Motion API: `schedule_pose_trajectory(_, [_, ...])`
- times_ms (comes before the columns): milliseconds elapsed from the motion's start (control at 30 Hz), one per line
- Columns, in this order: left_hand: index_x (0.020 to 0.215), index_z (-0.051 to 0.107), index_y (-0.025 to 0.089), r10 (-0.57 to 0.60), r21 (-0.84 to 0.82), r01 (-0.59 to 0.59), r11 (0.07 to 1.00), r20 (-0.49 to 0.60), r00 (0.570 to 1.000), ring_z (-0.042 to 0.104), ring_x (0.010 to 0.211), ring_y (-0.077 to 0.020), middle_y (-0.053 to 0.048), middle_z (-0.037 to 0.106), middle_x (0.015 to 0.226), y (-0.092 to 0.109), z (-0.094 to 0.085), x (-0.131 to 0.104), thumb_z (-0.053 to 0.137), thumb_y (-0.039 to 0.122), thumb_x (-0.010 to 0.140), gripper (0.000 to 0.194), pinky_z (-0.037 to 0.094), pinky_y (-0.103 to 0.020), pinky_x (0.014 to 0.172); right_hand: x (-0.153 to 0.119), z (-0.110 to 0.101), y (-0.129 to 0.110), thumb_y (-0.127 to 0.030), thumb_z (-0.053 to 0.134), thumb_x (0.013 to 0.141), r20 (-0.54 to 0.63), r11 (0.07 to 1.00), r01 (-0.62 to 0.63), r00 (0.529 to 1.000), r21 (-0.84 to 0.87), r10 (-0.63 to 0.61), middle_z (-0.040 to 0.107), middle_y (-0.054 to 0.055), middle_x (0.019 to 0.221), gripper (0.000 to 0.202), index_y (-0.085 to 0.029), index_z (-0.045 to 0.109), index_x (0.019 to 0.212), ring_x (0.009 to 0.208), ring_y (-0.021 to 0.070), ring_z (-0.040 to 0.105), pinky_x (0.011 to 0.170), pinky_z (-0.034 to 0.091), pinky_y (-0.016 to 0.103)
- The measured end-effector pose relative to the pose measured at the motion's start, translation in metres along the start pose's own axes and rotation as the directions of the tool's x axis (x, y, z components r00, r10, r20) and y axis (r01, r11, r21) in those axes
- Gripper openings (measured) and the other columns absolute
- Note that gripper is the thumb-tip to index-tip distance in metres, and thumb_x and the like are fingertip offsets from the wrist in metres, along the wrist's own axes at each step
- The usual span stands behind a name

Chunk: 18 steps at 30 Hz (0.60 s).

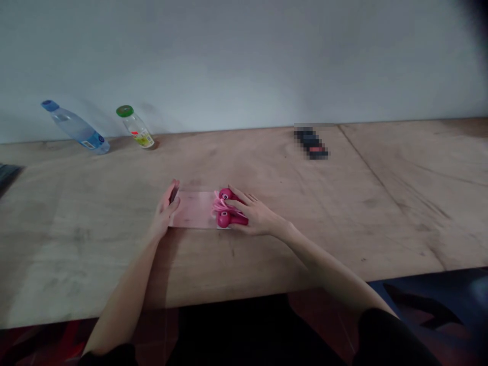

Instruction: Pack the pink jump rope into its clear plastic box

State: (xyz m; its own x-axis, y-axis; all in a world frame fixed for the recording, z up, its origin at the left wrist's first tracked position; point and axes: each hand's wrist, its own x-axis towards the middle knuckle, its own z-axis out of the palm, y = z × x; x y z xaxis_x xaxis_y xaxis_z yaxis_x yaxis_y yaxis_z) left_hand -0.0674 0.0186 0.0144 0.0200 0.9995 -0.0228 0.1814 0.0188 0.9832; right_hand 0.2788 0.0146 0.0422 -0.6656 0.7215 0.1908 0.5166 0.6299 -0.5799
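A flat, pale pink sheet or clear box (192,209) lies on the wooden table; which of the two I cannot tell. At its right end is a pink jump rope (224,218), its cord bundled between two dark pink handles with eye-like circles on their round ends. Over those handles lies my right hand (257,216), its fingers closed round them. My left hand (165,211) is at the left end of the pale pink thing, gripping its edge between thumb and fingers.
A clear bottle with a blue cap (78,129) and a glass bottle with a green lid (136,129) stand at the back left by the wall. A blurred dark object (311,143) lies at the back right. The table's front edge runs below my forearms.
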Motion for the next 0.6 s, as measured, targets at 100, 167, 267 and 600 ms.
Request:
schedule_pose_trajectory(100, [0.168,0.044,0.033,0.005,-0.038,-0.005,0.999,0.005,1.000,0.028,0.168,-0.0339,-0.008,0.039,0.178,0.000,0.002,-0.001,0.066,0.080,0.090,0.094,0.020,-0.058,0.140,0.008,0.005,0.001,-0.053,0.084,0.092,-0.015,0.997,-0.027,1.000,0.079,0.028,0.044,0.019,0.173,0.084,-0.028,0.044,0.162,0.156,0.0387,0.051,0.125,0.045,0.062])
schedule_pose_trajectory(167, [0.168,0.044,0.033,0.009,-0.054,-0.009,0.998,0.001,1.000,0.028,0.168,-0.0328,-0.008,0.038,0.178,0.000,0.003,-0.002,0.067,0.078,0.090,0.092,0.022,-0.056,0.140,0.015,0.010,0.002,-0.054,0.086,0.088,-0.030,0.990,-0.029,0.999,0.136,0.034,0.047,0.021,0.170,0.101,-0.027,0.032,0.168,0.153,0.0382,0.054,0.126,0.045,0.062])
schedule_pose_trajectory(267, [0.168,0.043,0.032,0.023,-0.059,-0.023,0.998,0.003,1.000,0.028,0.169,-0.0324,-0.009,0.038,0.178,-0.001,0.005,-0.003,0.066,0.077,0.092,0.091,0.023,-0.055,0.139,0.029,0.015,0.003,-0.055,0.090,0.083,-0.035,0.980,-0.011,0.999,0.197,0.019,0.044,0.022,0.171,0.118,-0.026,0.020,0.173,0.155,0.0376,0.052,0.126,0.046,0.059])
schedule_pose_trajectory(600, [0.167,0.045,0.031,0.013,-0.064,-0.016,0.998,-0.054,0.998,0.030,0.168,-0.0325,-0.009,0.039,0.178,-0.006,0.014,-0.001,0.064,0.076,0.093,0.090,0.024,-0.053,0.139,0.024,0.019,0.003,-0.058,0.077,0.094,-0.128,0.908,-0.241,0.945,0.344,0.299,0.033,0.015,0.179,0.092,-0.033,0.034,0.172,0.155,0.0364,0.051,0.127,0.045,0.061])
